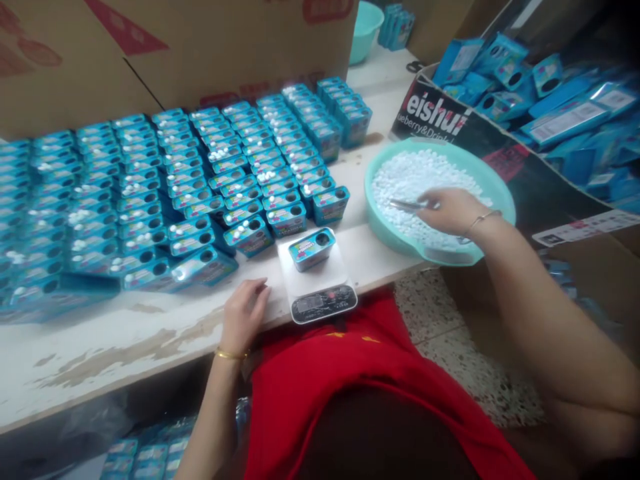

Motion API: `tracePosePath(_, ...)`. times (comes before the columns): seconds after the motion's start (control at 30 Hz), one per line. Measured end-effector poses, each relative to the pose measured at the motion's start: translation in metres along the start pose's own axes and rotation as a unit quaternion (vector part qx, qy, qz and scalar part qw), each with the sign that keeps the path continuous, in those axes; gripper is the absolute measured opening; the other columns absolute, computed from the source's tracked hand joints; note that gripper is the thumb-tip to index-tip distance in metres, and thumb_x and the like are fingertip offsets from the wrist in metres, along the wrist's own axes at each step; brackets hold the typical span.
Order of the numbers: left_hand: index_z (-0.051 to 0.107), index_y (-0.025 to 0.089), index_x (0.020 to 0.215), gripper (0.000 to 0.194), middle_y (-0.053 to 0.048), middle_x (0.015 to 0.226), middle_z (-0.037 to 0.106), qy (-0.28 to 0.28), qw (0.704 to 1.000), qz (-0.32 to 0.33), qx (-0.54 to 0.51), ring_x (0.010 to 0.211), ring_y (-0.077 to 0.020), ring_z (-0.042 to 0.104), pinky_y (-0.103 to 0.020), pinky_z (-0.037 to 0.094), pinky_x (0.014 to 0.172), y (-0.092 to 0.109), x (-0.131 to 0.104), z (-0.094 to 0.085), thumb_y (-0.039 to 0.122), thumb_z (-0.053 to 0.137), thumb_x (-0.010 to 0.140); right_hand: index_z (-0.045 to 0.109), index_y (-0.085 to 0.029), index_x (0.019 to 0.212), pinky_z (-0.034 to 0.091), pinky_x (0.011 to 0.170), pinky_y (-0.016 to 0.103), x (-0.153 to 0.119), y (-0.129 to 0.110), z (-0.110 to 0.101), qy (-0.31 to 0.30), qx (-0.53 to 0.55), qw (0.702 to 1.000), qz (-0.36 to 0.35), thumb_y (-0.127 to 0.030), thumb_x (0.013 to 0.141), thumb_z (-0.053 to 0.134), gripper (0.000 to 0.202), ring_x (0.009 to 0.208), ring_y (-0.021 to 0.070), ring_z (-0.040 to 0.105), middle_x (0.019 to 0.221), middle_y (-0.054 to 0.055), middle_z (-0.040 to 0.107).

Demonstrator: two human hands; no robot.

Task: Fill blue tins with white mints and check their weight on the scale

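Head view, from the left: a worn white table (pixel 30 393), stained brown in patches, carries rows of small blue boxes (pixel 195 189), many with white pellets on top, before a cardboard panel (pixel 225 53). Near its front edge the left hand (pixel 244 313) rests loosely curled, seemingly with nothing in it; best kept off the scale (pixel 323 305) just beside it, since a nudge could upset a reading. On that scale sits a lone blue box (pixel 313 249), dark round opening upward. Further right, over a mint-green bowl (pixel 387 237) of white pellets (pixel 427 175), the right hand (pixel 450 212) has its fingers closed round a metal utensil (pixel 404 204); holding it low and level should let strays drop back inside. Speckled flooring (pixel 450 347) shows below; rightmost, a printed carton (pixel 470 152) is heaped with blue packages (pixel 565 127).
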State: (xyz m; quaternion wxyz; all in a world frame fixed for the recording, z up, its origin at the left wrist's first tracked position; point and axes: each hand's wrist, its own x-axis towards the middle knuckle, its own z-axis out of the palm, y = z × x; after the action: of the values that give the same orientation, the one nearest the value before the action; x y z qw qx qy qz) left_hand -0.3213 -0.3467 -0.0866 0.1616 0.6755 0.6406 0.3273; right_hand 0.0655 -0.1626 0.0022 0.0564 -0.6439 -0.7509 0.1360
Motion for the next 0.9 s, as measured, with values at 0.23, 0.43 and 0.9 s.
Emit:
tracePosePath(0.23, 0.063, 0.016, 0.105, 0.022, -0.006, 0.091, 0.065, -0.006, 1.0, 0.006, -0.008, 0.084, -0.0161, 0.061, -0.03, 0.048, 0.081, 0.003, 0.003, 0.003, 0.031, 0.052, 0.091, 0.067, -0.019, 0.074, 0.046, 0.065, 0.034, 0.007, 0.028, 0.031, -0.117, -0.029, 0.993, -0.009, -0.031, 0.071, 0.067, 0.012, 0.071, 0.0216, 0.062, 0.073, 0.006, 0.069)
tracePosePath(0.43, 0.063, 0.016, 0.104, 0.022, -0.006, 0.092, 0.066, -0.003, 1.0, -0.004, 0.001, 0.086, -0.0167, 0.062, -0.031, 0.048, 0.082, -0.002, -0.002, 0.002, 0.031, 0.053, 0.091, 0.069, -0.02, 0.076, 0.046, 0.072, 0.039, 0.005, 0.034, 0.025, -0.046, -0.041, 0.997, 0.04, -0.024, 0.074, 0.061, 0.009, 0.08, 0.0269, 0.063, 0.075, 0.009, 0.069)
tracePosePath(0.9, 0.063, 0.016, 0.105, 0.024, -0.007, 0.096, 0.066, -0.007, 1.0, -0.012, -0.007, 0.089, -0.0178, 0.062, -0.032, 0.049, 0.084, 0.0, -0.004, 0.004, 0.032, 0.052, 0.091, 0.069, -0.014, 0.084, 0.043, 0.061, 0.025, -0.027, -0.144, -0.012, -0.085, 0.204, 0.954, -0.204, -0.018, 0.078, 0.064, 0.008, 0.062, 0.0108, 0.054, 0.069, 0.0, 0.063)
